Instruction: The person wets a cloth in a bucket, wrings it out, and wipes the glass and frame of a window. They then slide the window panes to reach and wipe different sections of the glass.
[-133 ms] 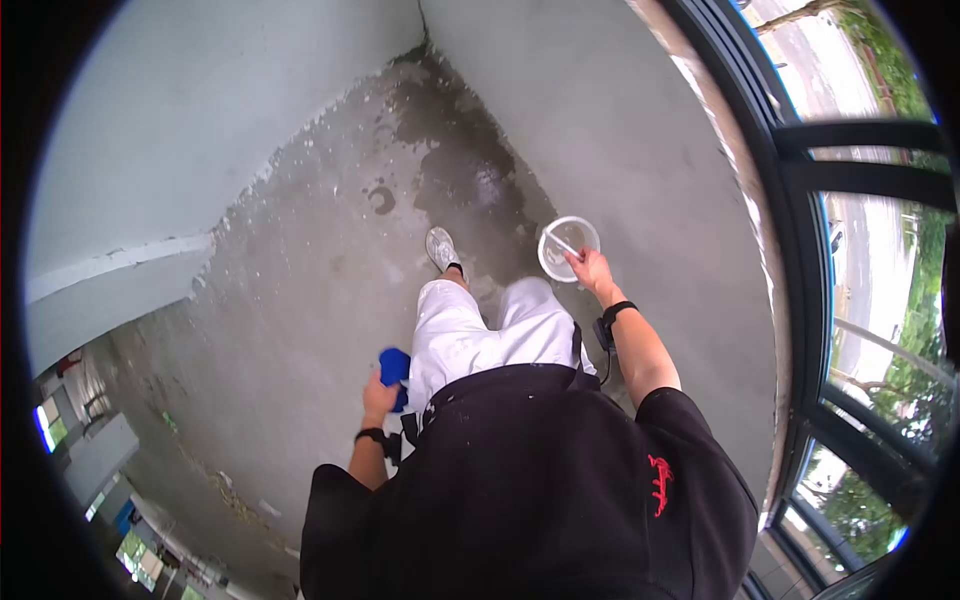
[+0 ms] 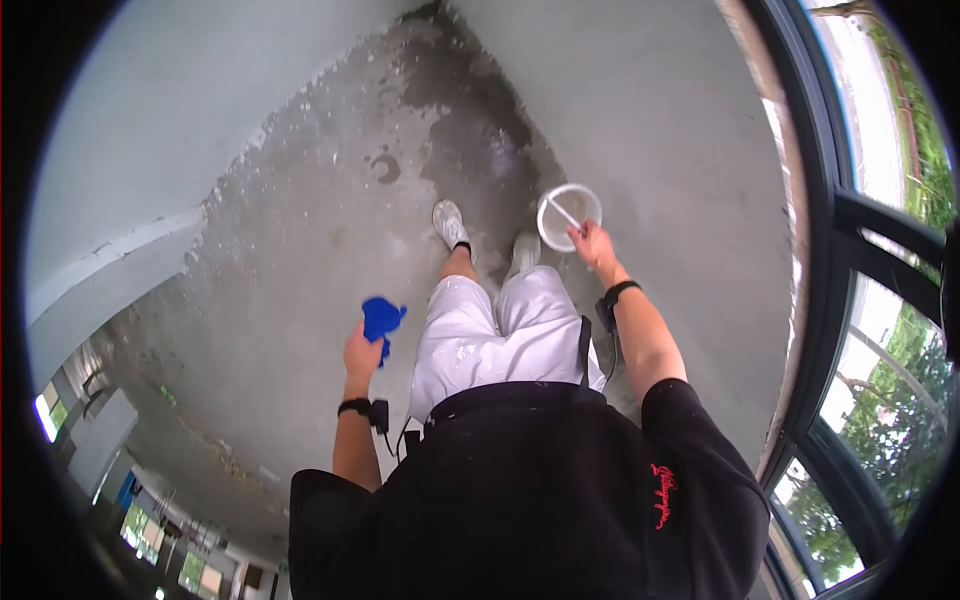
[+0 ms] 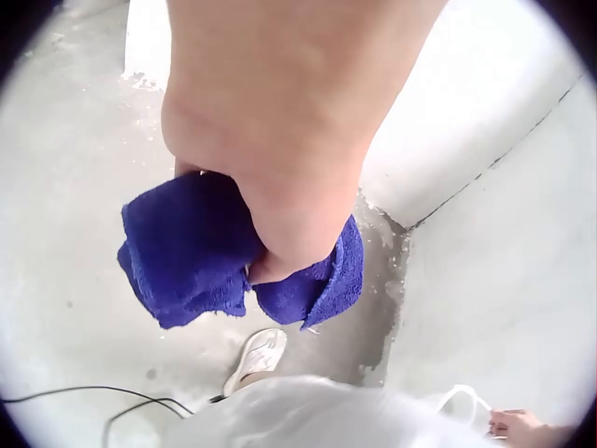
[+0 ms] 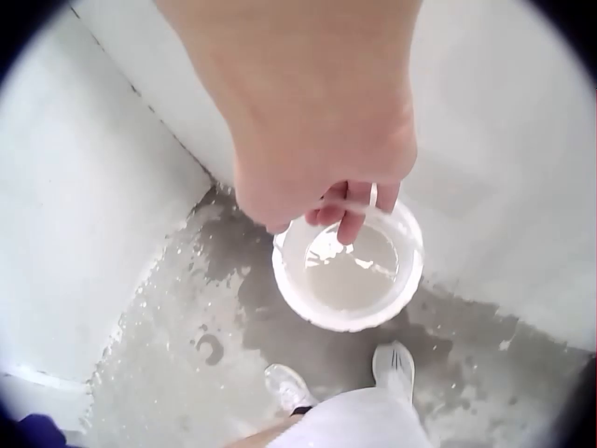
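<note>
A blue terry cloth (image 2: 381, 318) hangs bunched in my left hand (image 2: 361, 352), out beside the left thigh. In the left wrist view the thumb and fingers grip the folded cloth (image 3: 191, 243), whose ends stick out on both sides of the hand. My right hand (image 2: 594, 246) holds the white bail handle (image 2: 563, 211) of a round white bucket (image 4: 350, 323). Cloudy liquid (image 4: 347, 287) with bright reflections lies in the bottom of the bucket. The right fingers curl under the handle, over the bucket's opening.
Dark wet patches (image 2: 480, 150) spread over the concrete floor towards the corner. A pale wall (image 2: 620, 100) rises close on the right, with dark-framed windows (image 2: 860, 220) beyond. On the left a low ledge (image 2: 120, 255) juts from the wall. My white shoes (image 2: 450, 224) stand near the bucket.
My left hand has swung forward and outward with the cloth, away from the thigh. The right shoe has come into view beside the bucket. The right hand still holds the handle.
</note>
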`<state>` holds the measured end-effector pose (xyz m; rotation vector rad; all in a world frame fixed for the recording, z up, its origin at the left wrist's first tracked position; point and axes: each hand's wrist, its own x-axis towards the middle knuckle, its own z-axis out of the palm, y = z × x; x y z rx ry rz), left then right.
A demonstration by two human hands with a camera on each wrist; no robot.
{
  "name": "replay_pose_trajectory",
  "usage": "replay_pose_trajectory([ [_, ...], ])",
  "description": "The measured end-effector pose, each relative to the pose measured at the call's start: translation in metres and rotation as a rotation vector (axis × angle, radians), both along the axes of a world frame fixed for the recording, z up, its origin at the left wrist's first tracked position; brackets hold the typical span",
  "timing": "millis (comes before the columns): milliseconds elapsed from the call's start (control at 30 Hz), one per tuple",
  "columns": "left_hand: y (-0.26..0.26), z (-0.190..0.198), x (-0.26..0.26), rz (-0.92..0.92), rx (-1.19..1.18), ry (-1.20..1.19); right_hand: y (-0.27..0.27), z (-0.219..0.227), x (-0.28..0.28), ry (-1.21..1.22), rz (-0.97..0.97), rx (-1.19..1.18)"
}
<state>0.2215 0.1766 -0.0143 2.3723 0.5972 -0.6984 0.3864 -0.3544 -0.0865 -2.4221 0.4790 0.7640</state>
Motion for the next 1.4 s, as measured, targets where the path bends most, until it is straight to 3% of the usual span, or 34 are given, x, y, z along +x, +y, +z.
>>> replay_pose_trajectory([
  [33,0.007,-0.006,0.002,0.071,-0.027,0.084,0.009,-0.012,-0.001,0.005,-0.001,-0.001],
  [133,-0.003,-0.009,0.1,0.086,-0.105,-0.014,0.037,-0.072,0.06,0.039,0.061,0.018],
  [267,-0.049,-0.058,0.191,0.16,-0.333,0.097,0.043,-0.148,0.092,0.121,0.02,0.059],
  [300,-0.048,-0.071,0.2,0.174,-0.326,0.121,0.053,-0.16,0.096,0.148,0.017,0.101],
  [367,-0.051,-0.111,0.223,-0.019,-0.328,0.056,0.071,-0.197,0.111,0.19,0.016,0.125],
  [500,-0.07,-0.183,0.265,0.067,-0.415,0.035,0.094,-0.278,0.148,0.192,0.019,0.114],
  [600,-0.086,-0.229,0.277,0.145,-0.396,0.043,0.112,-0.312,0.165,0.181,0.013,0.149],
  [767,-0.105,-0.298,0.298,0.184,-0.416,0.052,0.136,-0.342,0.186,0.133,0.01,0.15],
  [833,-0.11,-0.318,0.295,0.203,-0.444,0.02,0.142,-0.355,0.186,-0.098,0.075,0.116],
  [967,-0.112,-0.32,0.302,0.25,-0.477,0.086,0.152,-0.345,0.19,-0.134,0.071,-0.034],
  [1133,-0.117,-0.324,0.302,0.437,-0.656,0.074,0.171,-0.348,0.193,-0.15,0.022,0.075],
  [1267,-0.117,-0.331,0.303,0.391,-0.589,0.038,0.181,-0.351,0.193,-0.195,-0.041,0.154],
  [1367,-0.118,-0.333,0.306,0.409,-0.572,0.038,0.195,-0.35,0.176,-0.26,-0.023,0.13],
  [1400,-0.117,-0.336,0.307,0.439,-0.616,0.025,0.202,-0.348,0.165,-0.252,0.103,0.155],
])
